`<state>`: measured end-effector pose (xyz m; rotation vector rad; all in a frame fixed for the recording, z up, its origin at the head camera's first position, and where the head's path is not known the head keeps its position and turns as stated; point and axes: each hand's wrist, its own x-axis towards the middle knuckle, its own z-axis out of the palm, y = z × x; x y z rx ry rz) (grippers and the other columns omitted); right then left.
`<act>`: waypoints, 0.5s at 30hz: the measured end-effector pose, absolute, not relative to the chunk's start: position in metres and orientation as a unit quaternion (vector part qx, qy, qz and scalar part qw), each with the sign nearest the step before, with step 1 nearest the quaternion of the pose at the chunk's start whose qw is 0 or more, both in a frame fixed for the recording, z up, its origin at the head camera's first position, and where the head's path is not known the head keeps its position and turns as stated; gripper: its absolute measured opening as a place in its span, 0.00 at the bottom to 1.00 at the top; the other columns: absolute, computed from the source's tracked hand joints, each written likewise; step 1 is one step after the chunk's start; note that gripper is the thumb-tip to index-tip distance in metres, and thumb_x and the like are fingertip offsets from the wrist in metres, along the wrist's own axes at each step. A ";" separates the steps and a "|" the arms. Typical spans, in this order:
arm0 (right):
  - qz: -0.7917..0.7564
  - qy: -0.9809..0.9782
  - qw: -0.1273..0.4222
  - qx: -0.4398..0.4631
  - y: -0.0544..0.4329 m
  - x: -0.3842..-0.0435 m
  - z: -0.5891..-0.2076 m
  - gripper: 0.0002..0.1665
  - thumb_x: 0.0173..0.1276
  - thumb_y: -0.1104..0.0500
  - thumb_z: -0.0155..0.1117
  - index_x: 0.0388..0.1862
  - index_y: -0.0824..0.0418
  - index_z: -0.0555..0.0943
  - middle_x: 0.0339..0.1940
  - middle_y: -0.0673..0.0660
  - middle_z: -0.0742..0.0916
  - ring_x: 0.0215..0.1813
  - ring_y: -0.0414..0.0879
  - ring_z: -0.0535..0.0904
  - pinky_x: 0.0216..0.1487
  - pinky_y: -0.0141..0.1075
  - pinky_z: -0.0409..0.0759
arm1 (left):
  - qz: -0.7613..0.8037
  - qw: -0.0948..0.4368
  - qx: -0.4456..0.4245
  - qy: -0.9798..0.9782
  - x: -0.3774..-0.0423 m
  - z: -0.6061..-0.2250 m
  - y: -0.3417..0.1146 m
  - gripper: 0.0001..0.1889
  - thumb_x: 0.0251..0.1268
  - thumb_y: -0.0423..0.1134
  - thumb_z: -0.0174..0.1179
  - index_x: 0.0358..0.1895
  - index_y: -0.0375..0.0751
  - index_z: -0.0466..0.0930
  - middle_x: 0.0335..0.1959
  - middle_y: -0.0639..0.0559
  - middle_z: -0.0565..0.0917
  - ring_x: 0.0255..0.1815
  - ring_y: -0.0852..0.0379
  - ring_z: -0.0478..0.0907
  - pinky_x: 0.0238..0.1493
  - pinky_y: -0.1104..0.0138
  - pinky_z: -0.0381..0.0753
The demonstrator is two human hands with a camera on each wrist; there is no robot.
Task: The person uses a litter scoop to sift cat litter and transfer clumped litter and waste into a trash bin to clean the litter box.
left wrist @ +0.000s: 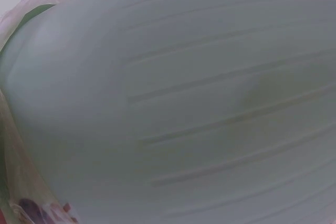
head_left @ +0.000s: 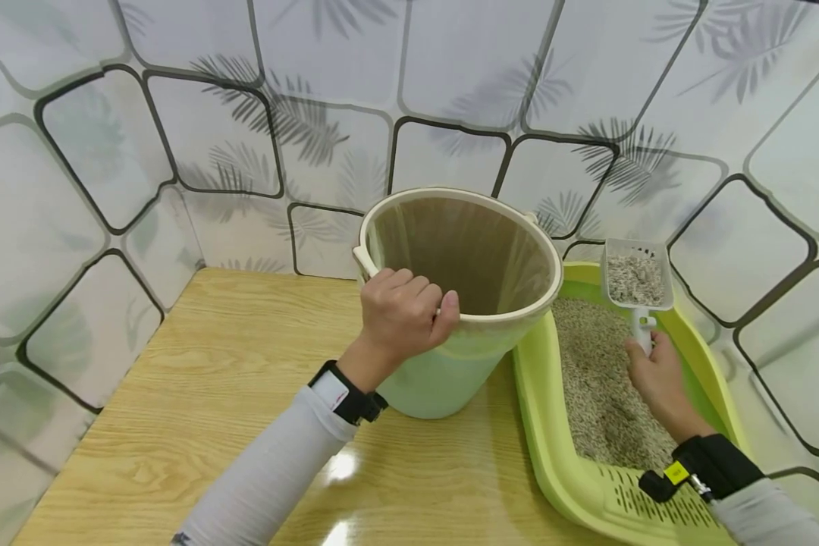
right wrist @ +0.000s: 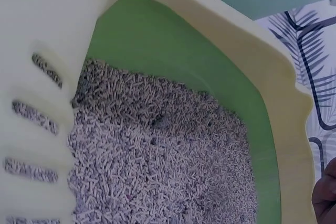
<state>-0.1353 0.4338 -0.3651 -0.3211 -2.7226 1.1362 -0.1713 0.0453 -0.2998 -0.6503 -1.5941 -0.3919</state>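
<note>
My left hand (head_left: 404,315) grips the near-left rim of a pale green bucket (head_left: 444,383), fingers curled over the cream edge with the thumb to the right. The bucket tilts a little, its wide mouth showing a brownish inside. In the left wrist view the bucket's ribbed wall (left wrist: 210,98) fills nearly everything. My right hand (head_left: 663,379) holds a white litter scoop (head_left: 641,322) by its handle, and pellet litter (head_left: 635,279) lies in the scoop's head. The scoop is above the far part of a yellow-green litter box (head_left: 544,425). In the right wrist view only part of the hand (right wrist: 325,195) shows.
Grey-beige pellet litter (head_left: 590,371) covers the litter box floor; a slotted ledge (head_left: 655,493) is at its near end. The box stands right beside the bucket on a wood-grain table (head_left: 246,394). Patterned curtain-like walls (head_left: 334,152) enclose the back and sides.
</note>
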 end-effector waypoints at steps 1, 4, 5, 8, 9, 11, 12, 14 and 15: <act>0.382 -0.914 0.089 -0.107 0.434 -0.134 -0.365 0.36 0.77 0.47 0.36 0.70 0.74 0.53 0.32 0.58 0.71 0.21 0.39 0.67 0.22 0.37 0.69 | -0.172 0.634 -0.284 -0.698 -0.171 -0.300 0.045 0.27 0.64 0.44 0.42 0.03 0.48 0.57 0.03 0.57 0.58 0.08 0.58 0.55 0.15 0.67 0.54; 0.384 -0.912 0.092 -0.112 0.435 -0.131 -0.365 0.36 0.77 0.46 0.35 0.69 0.74 0.52 0.36 0.60 0.71 0.22 0.40 0.66 0.23 0.37 0.68 | -0.172 0.633 -0.284 -0.700 -0.171 -0.300 0.046 0.27 0.65 0.44 0.42 0.03 0.47 0.57 0.03 0.57 0.58 0.08 0.58 0.55 0.15 0.67 0.54; 0.386 -0.911 0.091 -0.113 0.435 -0.131 -0.365 0.37 0.77 0.45 0.35 0.70 0.73 0.51 0.38 0.61 0.71 0.23 0.41 0.66 0.24 0.37 0.68 | -0.172 0.632 -0.283 -0.700 -0.171 -0.300 0.046 0.27 0.65 0.44 0.42 0.03 0.47 0.57 0.03 0.57 0.58 0.08 0.58 0.55 0.15 0.67 0.54; 0.382 -0.912 0.095 -0.114 0.437 -0.129 -0.364 0.37 0.77 0.44 0.33 0.71 0.72 0.49 0.43 0.63 0.69 0.28 0.42 0.66 0.26 0.36 0.68 | -0.172 0.632 -0.282 -0.701 -0.171 -0.301 0.046 0.27 0.65 0.44 0.42 0.03 0.47 0.57 0.03 0.56 0.58 0.08 0.58 0.55 0.15 0.67 0.54; 0.380 -0.913 0.098 -0.113 0.437 -0.129 -0.363 0.37 0.77 0.44 0.33 0.71 0.72 0.49 0.45 0.63 0.69 0.29 0.42 0.66 0.27 0.36 0.68 | -0.171 0.632 -0.282 -0.701 -0.171 -0.301 0.046 0.27 0.65 0.44 0.42 0.03 0.47 0.57 0.03 0.57 0.58 0.08 0.58 0.55 0.15 0.67 0.54; 0.377 -0.914 0.104 -0.107 0.438 -0.129 -0.362 0.37 0.77 0.45 0.33 0.72 0.72 0.49 0.46 0.64 0.69 0.30 0.43 0.66 0.28 0.36 0.69 | -0.171 0.633 -0.282 -0.700 -0.171 -0.300 0.046 0.27 0.64 0.44 0.42 0.03 0.47 0.56 0.03 0.56 0.58 0.08 0.58 0.55 0.15 0.67 0.54; 0.376 -0.914 0.110 -0.106 0.438 -0.129 -0.361 0.37 0.77 0.46 0.34 0.72 0.72 0.49 0.47 0.65 0.69 0.31 0.43 0.65 0.28 0.35 0.69 | -0.171 0.634 -0.282 -0.699 -0.171 -0.300 0.046 0.27 0.64 0.44 0.42 0.03 0.47 0.56 0.03 0.56 0.58 0.08 0.58 0.55 0.15 0.67 0.54; 0.373 -0.915 0.116 -0.103 0.438 -0.130 -0.361 0.37 0.78 0.47 0.34 0.72 0.73 0.50 0.46 0.64 0.69 0.30 0.42 0.65 0.28 0.35 0.69 | -0.171 0.635 -0.282 -0.699 -0.171 -0.300 0.046 0.27 0.64 0.44 0.42 0.03 0.47 0.56 0.03 0.57 0.58 0.08 0.58 0.55 0.15 0.67 0.54; 0.373 -0.915 0.118 -0.102 0.438 -0.130 -0.360 0.37 0.78 0.47 0.35 0.72 0.74 0.50 0.47 0.64 0.69 0.30 0.42 0.65 0.27 0.35 0.69 | -0.171 0.636 -0.282 -0.698 -0.171 -0.300 0.046 0.27 0.64 0.44 0.42 0.03 0.47 0.56 0.03 0.57 0.58 0.08 0.58 0.55 0.15 0.66 0.54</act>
